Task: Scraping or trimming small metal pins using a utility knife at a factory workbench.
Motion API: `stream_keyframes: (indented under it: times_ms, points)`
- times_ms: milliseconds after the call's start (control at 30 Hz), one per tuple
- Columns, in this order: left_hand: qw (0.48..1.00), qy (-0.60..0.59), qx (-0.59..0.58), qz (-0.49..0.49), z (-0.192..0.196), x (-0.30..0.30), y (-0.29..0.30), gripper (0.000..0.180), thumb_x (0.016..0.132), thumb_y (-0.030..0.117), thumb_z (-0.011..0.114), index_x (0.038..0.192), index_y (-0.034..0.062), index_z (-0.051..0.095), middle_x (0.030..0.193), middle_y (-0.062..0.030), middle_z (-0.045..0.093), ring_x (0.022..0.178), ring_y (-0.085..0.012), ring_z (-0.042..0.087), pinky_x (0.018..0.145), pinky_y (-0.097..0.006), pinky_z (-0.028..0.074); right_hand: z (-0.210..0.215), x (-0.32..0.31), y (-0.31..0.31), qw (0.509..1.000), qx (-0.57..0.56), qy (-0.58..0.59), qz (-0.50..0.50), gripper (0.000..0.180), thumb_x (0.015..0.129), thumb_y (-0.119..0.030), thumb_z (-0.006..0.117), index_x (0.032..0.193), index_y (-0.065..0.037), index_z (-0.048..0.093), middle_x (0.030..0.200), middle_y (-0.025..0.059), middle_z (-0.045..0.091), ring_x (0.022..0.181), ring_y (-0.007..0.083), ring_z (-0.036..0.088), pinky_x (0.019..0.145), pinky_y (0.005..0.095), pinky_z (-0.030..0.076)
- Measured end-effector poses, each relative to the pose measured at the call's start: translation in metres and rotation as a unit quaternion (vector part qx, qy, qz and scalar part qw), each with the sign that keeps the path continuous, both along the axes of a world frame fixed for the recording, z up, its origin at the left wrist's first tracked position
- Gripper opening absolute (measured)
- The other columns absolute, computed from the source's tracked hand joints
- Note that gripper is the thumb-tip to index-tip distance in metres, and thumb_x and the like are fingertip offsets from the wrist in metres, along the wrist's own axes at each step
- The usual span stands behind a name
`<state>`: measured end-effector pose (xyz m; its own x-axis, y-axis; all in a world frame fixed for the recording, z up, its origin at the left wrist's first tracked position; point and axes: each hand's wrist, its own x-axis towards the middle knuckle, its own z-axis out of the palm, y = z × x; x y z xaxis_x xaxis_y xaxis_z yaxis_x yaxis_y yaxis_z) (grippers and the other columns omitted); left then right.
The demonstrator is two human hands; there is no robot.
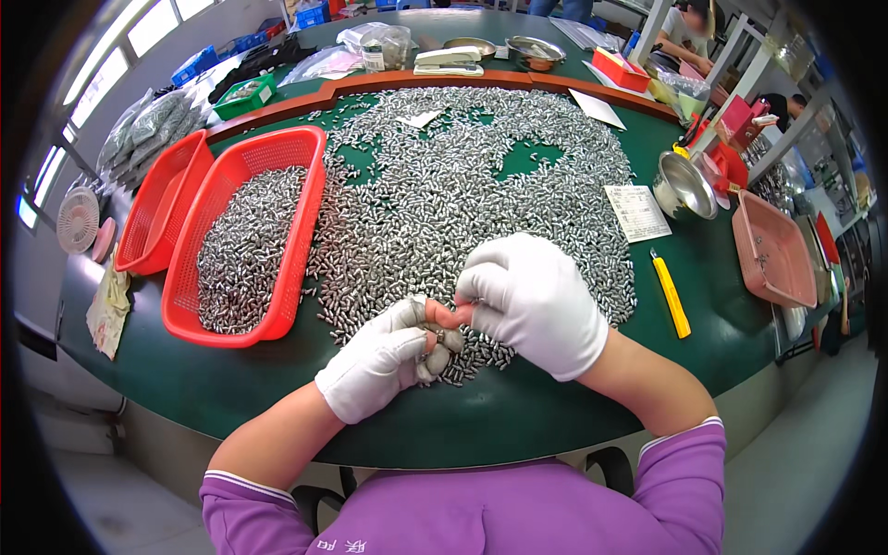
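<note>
While the left hand [377, 363] cupped a few small metal pieces [442, 344] in its curled fingers, the right hand [535, 298] pinched at them with its bare fingertips, just above the near edge of the green table [518, 416]. One red basket [242, 242] already held a good layer of pieces. By my judgement most remained: the loose heap [462, 194] was far larger.
</note>
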<state>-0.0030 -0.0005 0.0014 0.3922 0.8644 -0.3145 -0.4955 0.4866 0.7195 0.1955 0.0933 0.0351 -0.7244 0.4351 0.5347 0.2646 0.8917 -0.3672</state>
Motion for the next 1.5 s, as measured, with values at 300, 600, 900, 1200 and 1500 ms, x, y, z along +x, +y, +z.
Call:
stream_keyframes:
  times_ms: [300, 600, 900, 1200, 1500]
  points:
    - [1.000, -0.005, -0.020, 0.009, 0.003, 0.003, -0.001, 0.026, 0.094, 0.021, 0.066, 0.113, 0.0099, 0.052, 0.102, -0.0013, 0.062, 0.080, -0.0068, 0.053, 0.072, -0.020, 0.044, -0.012, -0.002, -0.005, 0.994, -0.061, 0.050, 0.074, 0.021, 0.070, -0.016, 0.080, 0.087, -0.008, 0.069, 0.083, 0.0067, 0.065, 0.075, 0.0275, 0.064, 0.067, 0.0380, 0.051]
    - [1.000, -0.011, 0.016, 0.012, -0.003, 0.000, -0.001, 0.028, 0.096, 0.034, 0.064, 0.106, 0.0092, 0.056, 0.092, 0.0001, 0.060, 0.070, -0.0056, 0.050, 0.063, -0.018, 0.041, -0.022, 0.005, 0.010, 0.986, -0.048, -0.149, -0.050, 0.020, 0.079, -0.021, 0.072, 0.095, -0.010, 0.071, 0.094, 0.0073, 0.064, 0.090, 0.0287, 0.063, 0.080, 0.0415, 0.051]
    - [0.999, -0.040, 0.014, -0.002, -0.004, -0.001, 0.000, 0.027, 0.099, 0.032, 0.060, 0.110, 0.0073, 0.056, 0.094, -0.0005, 0.059, 0.072, -0.0060, 0.051, 0.065, -0.018, 0.042, -0.030, -0.001, 0.005, 0.986, 0.027, -0.152, -0.060, 0.009, 0.077, -0.017, 0.070, 0.082, -0.010, 0.067, 0.086, 0.0048, 0.062, 0.082, 0.0273, 0.062, 0.073, 0.0399, 0.051]
    - [0.999, -0.036, 0.020, -0.014, -0.006, -0.003, 0.000, 0.034, 0.095, 0.024, 0.066, 0.120, 0.0083, 0.050, 0.106, -0.0003, 0.061, 0.085, -0.0064, 0.054, 0.075, -0.020, 0.044, 0.011, 0.001, -0.001, 0.997, 0.075, -0.020, 0.021, 0.014, 0.069, -0.011, 0.074, 0.078, -0.007, 0.063, 0.079, 0.0054, 0.061, 0.071, 0.0276, 0.061, 0.062, 0.0386, 0.050]
    - [1.000, 0.021, -0.002, 0.024, 0.001, 0.003, 0.000, 0.022, 0.095, 0.023, 0.067, 0.108, 0.0101, 0.056, 0.095, 0.0012, 0.062, 0.076, -0.0062, 0.054, 0.068, -0.020, 0.045, 0.000, 0.000, -0.007, 0.997, -0.021, 0.035, 0.062, 0.018, 0.071, -0.012, 0.076, 0.087, -0.009, 0.068, 0.085, 0.0058, 0.066, 0.076, 0.0280, 0.064, 0.067, 0.0382, 0.052]
